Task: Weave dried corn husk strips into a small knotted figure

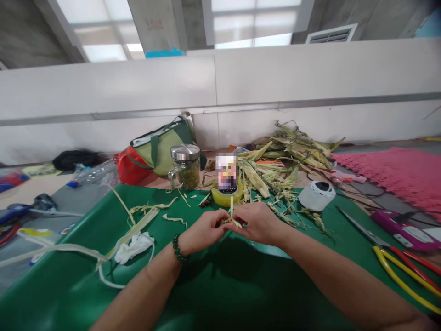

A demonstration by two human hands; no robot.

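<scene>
A green mat (241, 294) spreads beneath everything handled; husks (296, 147) heap beyond its far edge, right of middle, some spilling onto it; a bag (167, 151) leans beyond that edge, further left; shears (375, 240) lie near the right edge; a jar (188, 168) stands at the far edge; the right hand (257, 220) and left hand (208, 227) meet mid-mat, thumbs and fingertips pinching a pale strip (232, 207), partly hidden; it pokes up between them, before the yellow tape (223, 198).
</scene>
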